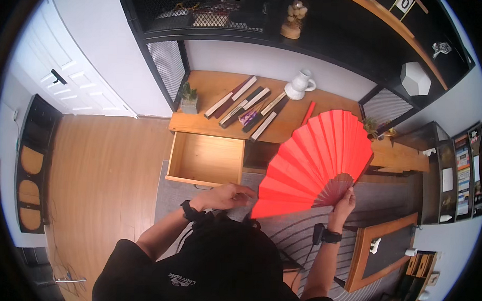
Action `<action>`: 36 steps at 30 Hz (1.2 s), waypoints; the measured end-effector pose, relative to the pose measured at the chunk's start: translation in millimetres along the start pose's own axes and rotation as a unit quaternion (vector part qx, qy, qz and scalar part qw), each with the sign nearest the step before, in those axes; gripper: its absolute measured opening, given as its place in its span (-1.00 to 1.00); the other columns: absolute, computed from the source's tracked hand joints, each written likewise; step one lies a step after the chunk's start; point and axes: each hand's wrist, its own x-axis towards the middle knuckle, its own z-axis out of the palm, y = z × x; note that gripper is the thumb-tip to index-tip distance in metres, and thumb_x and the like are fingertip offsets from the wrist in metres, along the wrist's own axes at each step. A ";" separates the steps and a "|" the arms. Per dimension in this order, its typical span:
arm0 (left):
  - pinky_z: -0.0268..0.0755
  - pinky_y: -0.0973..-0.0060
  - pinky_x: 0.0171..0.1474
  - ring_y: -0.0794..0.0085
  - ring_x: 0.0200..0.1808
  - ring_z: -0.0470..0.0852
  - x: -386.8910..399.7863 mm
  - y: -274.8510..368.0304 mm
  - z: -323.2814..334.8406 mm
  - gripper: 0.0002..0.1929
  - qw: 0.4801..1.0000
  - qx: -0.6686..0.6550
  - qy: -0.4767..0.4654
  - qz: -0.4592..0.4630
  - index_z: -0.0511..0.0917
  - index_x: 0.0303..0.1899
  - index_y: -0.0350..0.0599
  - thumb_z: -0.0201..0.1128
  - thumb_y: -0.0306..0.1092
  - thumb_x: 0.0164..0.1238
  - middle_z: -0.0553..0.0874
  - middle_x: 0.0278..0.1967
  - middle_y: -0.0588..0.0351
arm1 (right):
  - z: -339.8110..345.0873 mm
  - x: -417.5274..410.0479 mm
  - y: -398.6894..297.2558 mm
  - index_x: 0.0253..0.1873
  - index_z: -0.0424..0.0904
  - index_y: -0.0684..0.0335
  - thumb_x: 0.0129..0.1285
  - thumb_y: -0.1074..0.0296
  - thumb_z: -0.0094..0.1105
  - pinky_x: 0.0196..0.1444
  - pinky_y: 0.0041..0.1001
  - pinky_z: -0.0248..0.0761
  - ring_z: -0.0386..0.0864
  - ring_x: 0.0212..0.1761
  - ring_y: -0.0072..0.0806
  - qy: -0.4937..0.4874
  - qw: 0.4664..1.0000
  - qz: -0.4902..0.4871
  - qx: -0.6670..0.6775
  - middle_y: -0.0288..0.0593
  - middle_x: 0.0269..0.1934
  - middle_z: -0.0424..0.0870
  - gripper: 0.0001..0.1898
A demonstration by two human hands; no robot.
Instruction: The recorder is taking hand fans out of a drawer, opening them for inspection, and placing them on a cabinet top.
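My right hand (pixel 345 204) grips a red folding fan (pixel 312 153) by its base, where the dark ribs meet. Its pleated leaf is spread wide in front of my body, above the rug and the desk's front edge. My left hand (pixel 225 195) is empty, with its fingers apart and the fingertips close to the fan's lower left edge; whether they touch it I cannot tell. Several long narrow boxes or folded fans (pixel 231 96) lie slanted across the wooden desk (pixel 334 102). Partly behind the open fan is a slim red stick-like thing (pixel 308 113).
An empty wooden drawer (pixel 207 157) is pulled out below the desk's left side. On the desk stand a white jug (pixel 299 85) and a potted succulent (pixel 189 99). A black shelf (pixel 237 35) overhangs the back. To the right is a wood-framed table (pixel 388 251).
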 end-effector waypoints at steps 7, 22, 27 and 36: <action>0.59 0.41 0.12 0.32 0.14 0.73 15.9 33.9 21.3 -0.68 0.980 -0.191 0.035 0.038 0.60 0.22 -0.20 0.24 -0.24 0.61 0.75 0.10 0.01 | 51.7 -57.0 -1.9 0.15 0.47 0.33 0.58 0.03 0.18 0.04 -0.42 0.52 0.58 -0.06 -0.50 0.033 0.991 0.103 0.078 -0.19 -0.03 0.65 -0.58; 0.63 0.52 -0.01 0.47 -0.13 0.77 17.5 18.1 -11.6 -0.71 0.889 -0.393 0.235 0.008 0.60 0.17 -0.27 0.18 -0.26 0.67 0.79 -0.12 0.07 | 73.8 -129.0 -44.5 0.29 0.43 0.33 0.43 0.59 0.27 0.13 -0.50 0.52 0.67 0.04 -0.54 -0.251 0.964 0.055 0.071 -0.17 0.04 0.73 -0.61; 0.63 0.51 -0.04 0.48 -0.16 0.76 16.7 17.9 -21.6 -0.72 0.910 -0.359 0.208 0.012 0.62 0.16 -0.25 0.20 -0.28 0.66 0.79 -0.15 0.08 | 74.8 -133.9 -49.5 0.28 0.42 0.40 0.31 0.68 0.35 0.11 -0.54 0.52 0.70 0.02 -0.56 -0.409 0.909 0.078 0.018 -0.14 0.01 0.80 -0.52; 0.50 0.57 -0.11 0.61 -0.22 0.64 10.4 43.0 -15.5 -0.77 0.938 -0.293 0.177 -0.050 0.63 0.13 -0.18 0.25 -0.30 0.63 0.70 -0.26 0.25 | 74.7 -136.2 -45.8 0.26 0.42 0.36 0.26 0.80 0.24 0.19 -0.45 0.54 0.73 0.05 -0.45 -0.403 0.898 0.155 0.086 -0.07 0.03 0.78 -0.52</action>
